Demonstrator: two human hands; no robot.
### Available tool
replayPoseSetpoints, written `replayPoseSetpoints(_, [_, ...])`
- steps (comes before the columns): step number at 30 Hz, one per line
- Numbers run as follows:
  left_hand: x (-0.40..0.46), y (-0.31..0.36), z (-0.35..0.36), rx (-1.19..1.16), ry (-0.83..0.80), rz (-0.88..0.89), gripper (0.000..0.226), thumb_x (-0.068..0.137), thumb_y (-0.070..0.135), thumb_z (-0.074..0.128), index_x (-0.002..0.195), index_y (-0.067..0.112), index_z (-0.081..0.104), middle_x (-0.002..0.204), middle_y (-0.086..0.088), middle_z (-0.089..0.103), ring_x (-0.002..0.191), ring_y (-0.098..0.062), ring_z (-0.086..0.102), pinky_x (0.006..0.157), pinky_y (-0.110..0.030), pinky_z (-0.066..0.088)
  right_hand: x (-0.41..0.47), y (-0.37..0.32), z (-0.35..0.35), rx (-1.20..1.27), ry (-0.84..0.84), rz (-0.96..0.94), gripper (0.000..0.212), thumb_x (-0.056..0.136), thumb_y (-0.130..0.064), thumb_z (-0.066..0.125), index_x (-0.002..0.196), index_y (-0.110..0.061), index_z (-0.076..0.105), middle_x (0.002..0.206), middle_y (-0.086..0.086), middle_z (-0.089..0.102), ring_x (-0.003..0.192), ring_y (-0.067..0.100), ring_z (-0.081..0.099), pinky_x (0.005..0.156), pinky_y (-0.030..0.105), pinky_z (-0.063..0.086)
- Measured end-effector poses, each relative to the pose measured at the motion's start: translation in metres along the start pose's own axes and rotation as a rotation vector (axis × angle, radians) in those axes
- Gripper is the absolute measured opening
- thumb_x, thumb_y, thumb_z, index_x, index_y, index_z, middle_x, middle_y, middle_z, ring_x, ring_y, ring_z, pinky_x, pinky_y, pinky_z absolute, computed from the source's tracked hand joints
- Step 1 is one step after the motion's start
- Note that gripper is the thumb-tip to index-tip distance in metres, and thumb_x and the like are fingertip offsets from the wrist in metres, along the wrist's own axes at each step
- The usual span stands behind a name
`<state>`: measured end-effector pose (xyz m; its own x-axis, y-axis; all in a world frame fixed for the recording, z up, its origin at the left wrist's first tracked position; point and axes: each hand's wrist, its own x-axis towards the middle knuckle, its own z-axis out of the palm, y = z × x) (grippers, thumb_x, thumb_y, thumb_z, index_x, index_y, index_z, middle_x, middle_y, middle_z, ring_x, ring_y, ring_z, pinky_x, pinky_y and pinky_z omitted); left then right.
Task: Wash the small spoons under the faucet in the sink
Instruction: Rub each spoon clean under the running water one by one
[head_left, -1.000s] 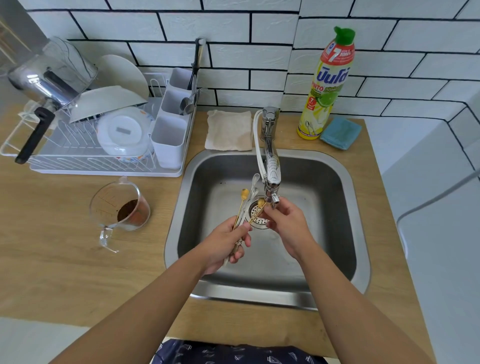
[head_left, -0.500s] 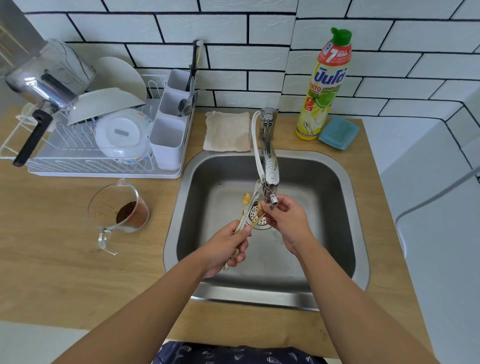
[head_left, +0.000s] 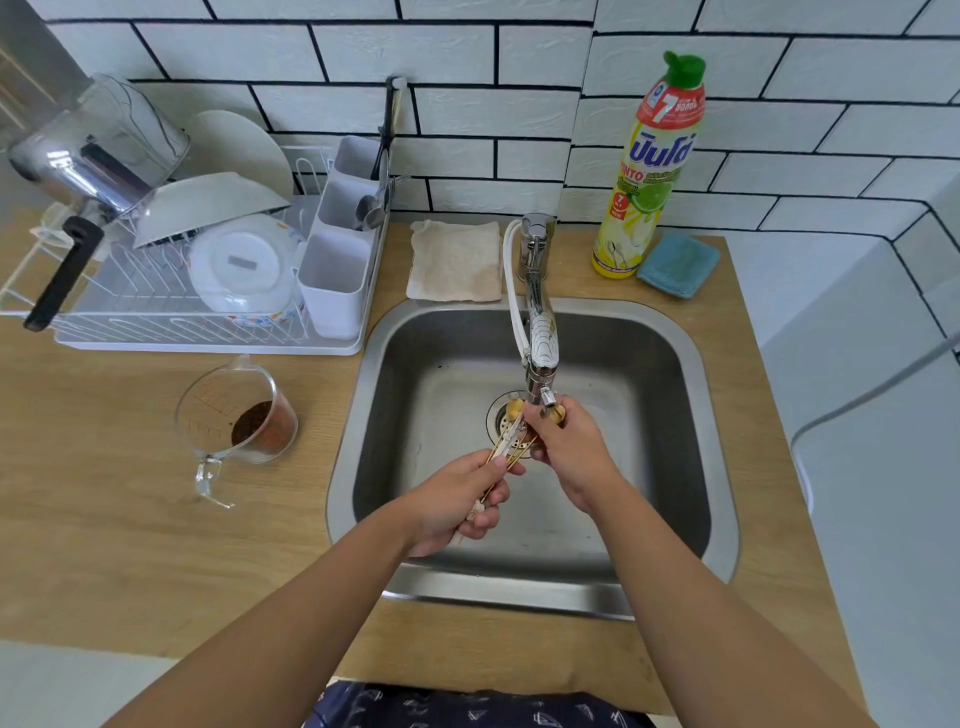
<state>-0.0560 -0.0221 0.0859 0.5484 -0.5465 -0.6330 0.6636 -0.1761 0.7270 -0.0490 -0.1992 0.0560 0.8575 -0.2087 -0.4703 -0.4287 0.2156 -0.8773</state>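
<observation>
Standing over the steel sink set in the wooden counter, with the dish rack to the left. Reaching under the faucet with both hands close together. Left hand gripping the bundle of small spoons by the handles; right hand curling round the bowl ends right below the spout, above the drain. Running water too faint to confirm. Judging the spoons light, thin, stiff and probably slippery when wet: best holding low on the handles, fanned, rubbing one bowl at a time.
</observation>
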Motion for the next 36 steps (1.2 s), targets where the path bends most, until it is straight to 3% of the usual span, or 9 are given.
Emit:
replayPoseSetpoints(4, [0.001, -0.004, -0.001, 0.017, -0.006, -0.015, 0.035, 0.108, 0.034, 0.039, 0.128, 0.010, 0.054, 0.070, 0.003, 0.048, 0.051, -0.009, 0.036, 0.046, -0.020, 0.025, 0.000, 0.000, 0.002, 0.037, 0.029, 0.004, 0.019, 0.098, -0.016, 0.069, 0.115, -0.016, 0.061, 0.096, 0.002, 0.072, 0.065, 0.001, 0.067, 0.053, 0.016, 0.050])
replayPoseSetpoints(8, [0.005, -0.010, -0.002, 0.009, 0.026, 0.006, 0.032, 0.107, 0.038, 0.041, 0.123, 0.014, 0.057, 0.071, 0.002, 0.052, 0.050, -0.009, 0.040, 0.043, -0.019, 0.028, 0.000, -0.004, 0.003, 0.042, 0.061, 0.011, 0.002, 0.095, -0.016, 0.072, 0.093, -0.015, 0.072, 0.079, 0.001, 0.072, 0.062, 0.008, 0.061, 0.050, 0.017, 0.048])
replayPoseSetpoints(11, [0.006, -0.012, -0.002, 0.015, 0.025, 0.007, 0.029, 0.106, 0.041, 0.041, 0.124, 0.022, 0.055, 0.071, 0.003, 0.054, 0.050, -0.009, 0.039, 0.042, -0.018, 0.028, -0.001, -0.008, 0.002, 0.009, 0.068, 0.024, 0.014, 0.097, -0.014, 0.070, 0.083, -0.012, 0.073, 0.073, 0.005, 0.072, 0.055, 0.009, 0.058, 0.047, 0.017, 0.045])
replayPoseSetpoints(14, [0.006, -0.014, -0.003, 0.014, 0.020, 0.018, 0.026, 0.107, 0.038, 0.041, 0.124, 0.027, 0.057, 0.072, 0.002, 0.051, 0.050, -0.009, 0.036, 0.045, -0.020, 0.026, -0.001, -0.010, 0.000, -0.006, 0.021, 0.032, 0.008, 0.098, -0.014, 0.068, 0.092, -0.016, 0.074, 0.067, -0.006, 0.072, 0.057, 0.006, 0.059, 0.048, 0.015, 0.045])
replayPoseSetpoints(17, [0.004, -0.014, -0.005, -0.005, 0.027, 0.007, 0.029, 0.108, 0.033, 0.041, 0.126, 0.021, 0.059, 0.071, 0.002, 0.047, 0.050, -0.008, 0.033, 0.044, -0.019, 0.025, -0.001, -0.013, 0.001, 0.008, 0.001, 0.059, 0.028, 0.099, -0.013, 0.065, 0.122, -0.029, 0.060, 0.094, 0.001, 0.076, 0.069, 0.008, 0.066, 0.055, 0.021, 0.049])
replayPoseSetpoints(22, [0.002, -0.006, -0.006, 0.038, 0.052, 0.014, 0.033, 0.108, 0.034, 0.041, 0.124, 0.011, 0.058, 0.070, 0.004, 0.046, 0.050, -0.008, 0.032, 0.044, -0.019, 0.025, 0.000, -0.013, 0.008, -0.032, 0.018, 0.023, 0.021, 0.102, -0.014, 0.058, 0.096, -0.024, 0.076, 0.076, -0.006, 0.072, 0.060, 0.004, 0.057, 0.053, 0.021, 0.044])
replayPoseSetpoints(27, [0.003, 0.003, -0.007, 0.110, 0.054, -0.005, 0.036, 0.107, 0.037, 0.041, 0.123, 0.011, 0.059, 0.071, 0.004, 0.047, 0.050, -0.008, 0.032, 0.045, -0.020, 0.025, 0.000, -0.017, 0.006, -0.076, 0.034, 0.022, 0.036, 0.104, -0.017, 0.052, 0.083, -0.027, 0.079, 0.078, -0.003, 0.078, 0.062, 0.006, 0.067, 0.054, 0.022, 0.053])
replayPoseSetpoints(32, [0.009, 0.008, -0.006, 0.207, -0.004, -0.043, 0.038, 0.107, 0.042, 0.039, 0.117, 0.011, 0.059, 0.070, 0.006, 0.045, 0.048, -0.007, 0.030, 0.045, -0.021, 0.024, -0.004, -0.020, 0.000, -0.113, -0.092, -0.009, 0.006, 0.097, -0.022, 0.070, 0.096, -0.026, 0.074, 0.080, -0.002, 0.077, 0.069, 0.010, 0.071, 0.059, 0.024, 0.056])
replayPoseSetpoints(36, [0.018, 0.012, -0.005, 0.201, -0.047, -0.020, 0.036, 0.106, 0.042, 0.043, 0.108, 0.012, 0.062, 0.069, 0.006, 0.044, 0.049, -0.007, 0.031, 0.046, -0.020, 0.025, 0.000, -0.023, -0.004, 0.010, -0.005, -0.040, 0.015, 0.102, -0.020, 0.061, 0.097, -0.021, 0.074, 0.086, 0.004, 0.078, 0.071, 0.018, 0.068, 0.049, 0.023, 0.049])
